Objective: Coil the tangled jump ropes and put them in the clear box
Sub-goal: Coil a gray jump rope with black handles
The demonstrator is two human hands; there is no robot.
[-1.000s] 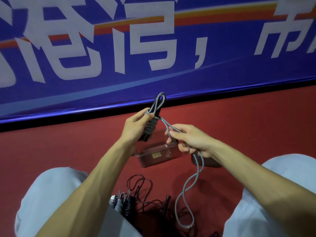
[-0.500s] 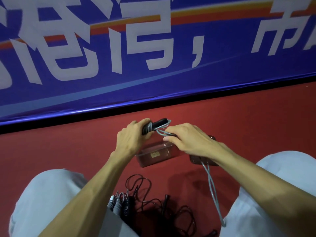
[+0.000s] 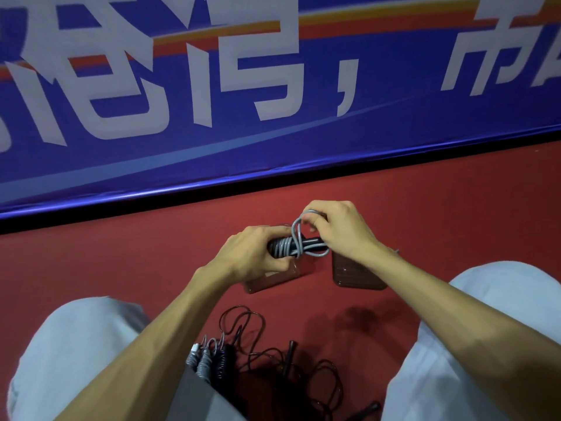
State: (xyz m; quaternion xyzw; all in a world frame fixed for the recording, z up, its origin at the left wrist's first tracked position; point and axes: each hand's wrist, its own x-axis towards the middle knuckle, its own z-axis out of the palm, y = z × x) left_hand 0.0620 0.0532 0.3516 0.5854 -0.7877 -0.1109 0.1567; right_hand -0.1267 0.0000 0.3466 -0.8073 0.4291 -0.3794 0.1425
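My left hand (image 3: 252, 253) grips the black handles of a grey jump rope (image 3: 296, 243), with several turns of grey cord wound around them. My right hand (image 3: 340, 229) pinches a loop of that grey cord just above the handles. Under my hands the clear box (image 3: 273, 282) sits on the red floor, partly hidden by my left hand. Its clear lid (image 3: 355, 273) lies to the right of it. A tangled black jump rope (image 3: 282, 360) lies on the floor between my knees. Coiled ropes (image 3: 208, 358) rest beside my left thigh.
A blue banner with white characters (image 3: 273, 86) runs along the back, meeting the red floor (image 3: 440, 208) at a dark gap. My knees in light trousers (image 3: 76, 354) flank the rope pile on both sides.
The loose grey cord that hung down to the floor has been taken up around the handles. My right hand has risen from beside the handles to above them, holding a loop.
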